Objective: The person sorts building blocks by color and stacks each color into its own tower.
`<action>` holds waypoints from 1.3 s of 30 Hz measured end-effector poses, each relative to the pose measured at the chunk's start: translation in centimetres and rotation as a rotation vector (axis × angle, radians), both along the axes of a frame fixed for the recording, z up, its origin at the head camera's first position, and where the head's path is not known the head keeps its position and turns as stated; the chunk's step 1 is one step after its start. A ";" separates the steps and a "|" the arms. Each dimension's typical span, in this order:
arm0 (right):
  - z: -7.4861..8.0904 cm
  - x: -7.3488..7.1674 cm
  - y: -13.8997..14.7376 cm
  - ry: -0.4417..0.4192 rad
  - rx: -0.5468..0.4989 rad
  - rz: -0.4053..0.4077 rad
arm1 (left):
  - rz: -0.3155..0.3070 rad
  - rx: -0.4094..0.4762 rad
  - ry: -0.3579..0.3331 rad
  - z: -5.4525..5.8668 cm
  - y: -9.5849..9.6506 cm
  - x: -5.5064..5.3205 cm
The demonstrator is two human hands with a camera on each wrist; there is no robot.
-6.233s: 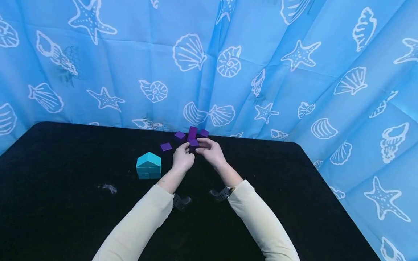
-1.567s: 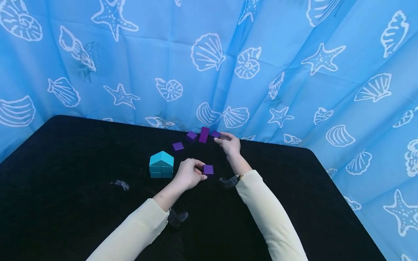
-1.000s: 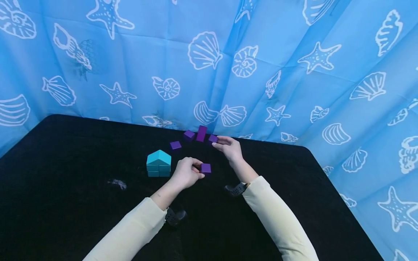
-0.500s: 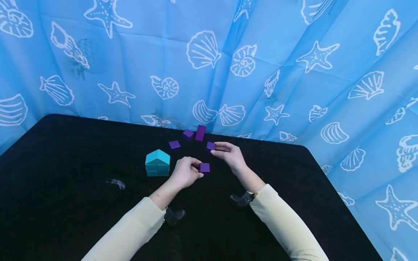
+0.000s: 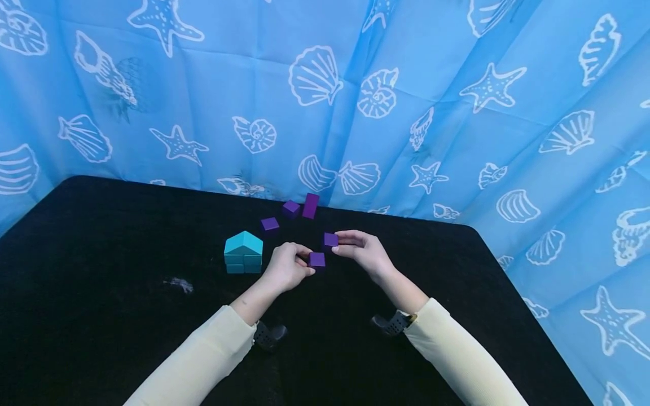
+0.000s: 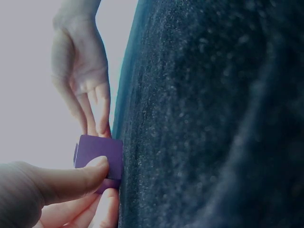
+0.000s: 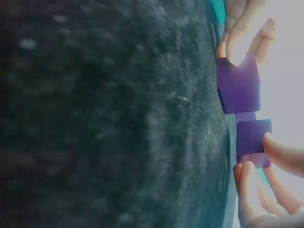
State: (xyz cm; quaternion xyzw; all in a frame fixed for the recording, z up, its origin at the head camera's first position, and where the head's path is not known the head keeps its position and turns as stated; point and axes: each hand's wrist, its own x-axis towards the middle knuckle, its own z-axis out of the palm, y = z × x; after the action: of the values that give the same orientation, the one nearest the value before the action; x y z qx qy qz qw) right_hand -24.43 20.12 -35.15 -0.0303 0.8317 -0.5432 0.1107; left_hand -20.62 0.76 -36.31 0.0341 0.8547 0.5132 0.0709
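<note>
Pinches one purple cube point(image 5: 317, 259) in the left hand point(image 5: 286, 269), just right of the teal blocks point(image 5: 244, 254). Pinches a second purple cube point(image 5: 330, 240) in the right hand point(image 5: 367, 252), near the first but slightly beyond and rightward, without any evident long axis. Farther back on the desk point(image 5: 127, 237), shows loose purple blocks point(image 5: 291, 209).
</note>
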 end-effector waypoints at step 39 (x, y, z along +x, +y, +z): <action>-0.5 3.2 1.1 -0.036 -0.046 0.115 | 0.002 0.001 -0.005 0.0 0.0 0.0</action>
State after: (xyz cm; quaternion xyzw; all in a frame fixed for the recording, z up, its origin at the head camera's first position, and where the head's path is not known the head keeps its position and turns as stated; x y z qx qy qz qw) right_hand -21.22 21.26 -35.63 -0.0710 0.8137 -0.5554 0.1561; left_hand -20.67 0.78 -36.33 0.0322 0.8543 0.5137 0.0725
